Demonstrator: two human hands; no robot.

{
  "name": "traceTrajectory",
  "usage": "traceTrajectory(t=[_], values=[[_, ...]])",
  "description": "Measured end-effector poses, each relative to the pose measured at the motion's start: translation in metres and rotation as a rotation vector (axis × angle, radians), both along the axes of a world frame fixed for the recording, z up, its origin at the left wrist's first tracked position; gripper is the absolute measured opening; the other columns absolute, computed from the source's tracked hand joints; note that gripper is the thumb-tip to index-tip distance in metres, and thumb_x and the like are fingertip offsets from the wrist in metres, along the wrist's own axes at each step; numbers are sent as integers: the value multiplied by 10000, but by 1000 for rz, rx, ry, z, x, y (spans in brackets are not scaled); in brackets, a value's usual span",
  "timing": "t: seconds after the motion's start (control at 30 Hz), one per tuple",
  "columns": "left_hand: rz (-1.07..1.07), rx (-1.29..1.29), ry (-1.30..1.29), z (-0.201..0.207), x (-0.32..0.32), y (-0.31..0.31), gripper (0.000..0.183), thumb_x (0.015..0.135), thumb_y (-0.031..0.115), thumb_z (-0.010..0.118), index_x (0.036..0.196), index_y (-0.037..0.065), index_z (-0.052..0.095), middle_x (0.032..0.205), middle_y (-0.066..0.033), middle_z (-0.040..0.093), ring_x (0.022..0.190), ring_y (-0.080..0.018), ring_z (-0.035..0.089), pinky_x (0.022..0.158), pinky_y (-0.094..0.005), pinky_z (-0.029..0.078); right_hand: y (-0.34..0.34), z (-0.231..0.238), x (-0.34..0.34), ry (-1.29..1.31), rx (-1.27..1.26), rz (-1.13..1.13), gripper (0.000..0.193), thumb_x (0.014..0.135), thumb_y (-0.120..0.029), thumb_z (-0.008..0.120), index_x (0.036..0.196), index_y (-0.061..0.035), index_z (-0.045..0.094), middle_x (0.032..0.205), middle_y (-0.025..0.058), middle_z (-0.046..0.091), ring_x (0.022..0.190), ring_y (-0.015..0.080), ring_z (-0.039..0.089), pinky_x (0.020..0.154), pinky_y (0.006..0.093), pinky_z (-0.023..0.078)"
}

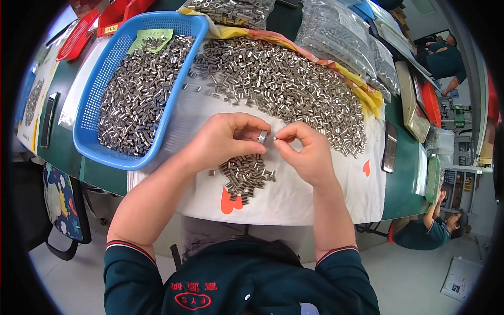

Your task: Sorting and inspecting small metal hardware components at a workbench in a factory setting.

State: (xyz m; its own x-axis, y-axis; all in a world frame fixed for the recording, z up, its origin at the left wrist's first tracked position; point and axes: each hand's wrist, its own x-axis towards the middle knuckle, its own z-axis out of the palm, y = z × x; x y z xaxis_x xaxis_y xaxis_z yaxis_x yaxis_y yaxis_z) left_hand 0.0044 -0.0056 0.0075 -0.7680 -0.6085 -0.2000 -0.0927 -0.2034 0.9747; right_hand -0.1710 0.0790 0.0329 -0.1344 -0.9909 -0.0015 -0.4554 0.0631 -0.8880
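Note:
My left hand is closed on a short, shiny metal ring, gripped between thumb and fingers. Just to its right, my right hand pinches a tiny bright metal piece between thumb and forefinger, a small gap away from the ring. Beneath my left hand lies a small heap of short metal cylinders on the white cloth. Beyond both hands spreads a large pile of similar metal cylinders.
A blue perforated basket full of cylinders stands at the left. Clear plastic bags of metal parts lie at the back. Phones rest at the left and right on the green table. Two other people are off to the right.

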Motion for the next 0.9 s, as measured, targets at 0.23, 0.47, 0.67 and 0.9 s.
traceTrajectory(t=[0.23,0.47,0.67,0.9], values=[[29,88,79,-5,2,0,352,711,13,702,1047,-2,596,842,-16,599,773,-59,552,702,-198,479,-2,-11,8,32,-106,31,98,712,25,623,795,-21,598,753,22,606,710,84,562,661,211,436],[57,81,41,-4,-2,3,334,711,44,713,1025,-11,612,794,-14,605,732,-62,562,673,-202,476,-3,-13,16,336,-376,30,119,637,-2,633,707,-52,551,694,64,569,677,234,546,598,324,441],[106,-76,-44,-11,1,4,341,700,79,733,1015,-2,630,805,-22,627,724,-63,561,671,-212,477,-4,-17,19,442,-482,35,129,620,-10,636,671,-53,526,674,68,552,649,245,525,574,343,434],[101,-116,-73,1,-4,5,350,707,57,722,1032,-18,614,863,-49,644,774,-76,583,690,-218,484,-3,-18,21,471,-532,-21,112,628,-12,621,663,-55,523,668,67,541,660,249,526,605,353,441]])
